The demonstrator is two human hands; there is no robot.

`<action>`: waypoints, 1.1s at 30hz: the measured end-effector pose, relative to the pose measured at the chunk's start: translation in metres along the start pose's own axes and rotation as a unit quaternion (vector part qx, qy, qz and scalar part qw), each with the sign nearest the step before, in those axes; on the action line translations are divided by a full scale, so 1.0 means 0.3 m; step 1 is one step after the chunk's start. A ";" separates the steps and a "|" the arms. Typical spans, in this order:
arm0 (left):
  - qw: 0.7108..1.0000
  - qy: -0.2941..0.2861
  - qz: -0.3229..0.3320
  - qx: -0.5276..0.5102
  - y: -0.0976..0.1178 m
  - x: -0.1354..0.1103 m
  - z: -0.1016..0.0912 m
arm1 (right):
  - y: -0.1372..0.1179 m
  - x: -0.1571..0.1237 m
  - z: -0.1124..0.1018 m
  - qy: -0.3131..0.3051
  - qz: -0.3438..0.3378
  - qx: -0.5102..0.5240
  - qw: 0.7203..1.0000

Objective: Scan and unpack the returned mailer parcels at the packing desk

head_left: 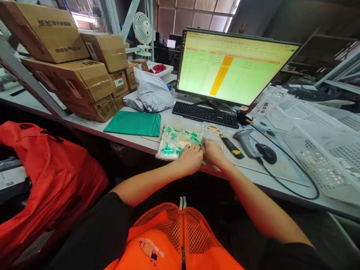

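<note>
A clear plastic packet with a green and white print [174, 141] lies flat at the near edge of the white desk [281, 176]. My left hand [191, 157] rests on the packet's near right corner with its fingers curled down onto it. My right hand [213, 152] presses against that same corner right beside the left one, fingers pinched together on the plastic. Both forearms reach in from below.
A green folded pouch [134, 123] lies left of the packet. Behind are cardboard boxes [81, 80], a grey mailer bag [152, 93], a keyboard [205, 113] and monitor [230, 67]. A yellow-black cutter [232, 147], barcode scanner [247, 142] and mouse [266, 153] sit right. A red bag [42, 176] stands left.
</note>
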State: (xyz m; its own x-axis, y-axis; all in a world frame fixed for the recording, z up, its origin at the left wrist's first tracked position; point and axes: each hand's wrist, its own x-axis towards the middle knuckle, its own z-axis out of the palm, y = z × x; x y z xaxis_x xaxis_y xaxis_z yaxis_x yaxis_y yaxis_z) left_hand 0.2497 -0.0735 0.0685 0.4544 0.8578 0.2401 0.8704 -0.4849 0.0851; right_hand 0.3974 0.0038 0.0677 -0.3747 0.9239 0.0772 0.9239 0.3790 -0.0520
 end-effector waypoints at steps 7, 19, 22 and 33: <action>0.996 -0.004 -0.072 -0.055 0.092 0.032 0.045 | 0.051 0.059 0.005 0.037 -0.017 0.006 0.999; 0.993 0.092 -0.028 -0.070 0.014 -0.080 0.004 | 0.064 0.128 -0.048 0.120 -0.010 0.026 0.992; 0.986 0.136 -0.029 -0.087 -0.002 -0.102 -0.002 | 0.044 0.148 -0.075 0.136 -0.004 0.039 0.990; 0.984 0.158 -0.079 0.028 -0.045 -0.182 -0.122 | -0.125 0.104 -0.150 0.090 0.112 0.451 0.881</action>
State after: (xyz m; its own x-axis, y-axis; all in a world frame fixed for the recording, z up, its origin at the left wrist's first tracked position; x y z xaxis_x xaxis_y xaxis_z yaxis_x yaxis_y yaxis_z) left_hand 0.2062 -0.1200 0.0896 0.2378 0.8215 0.5183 0.9390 -0.3310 0.0939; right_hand 0.3544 0.0161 0.1169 -0.0969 0.9885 0.1164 0.5062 0.1497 -0.8493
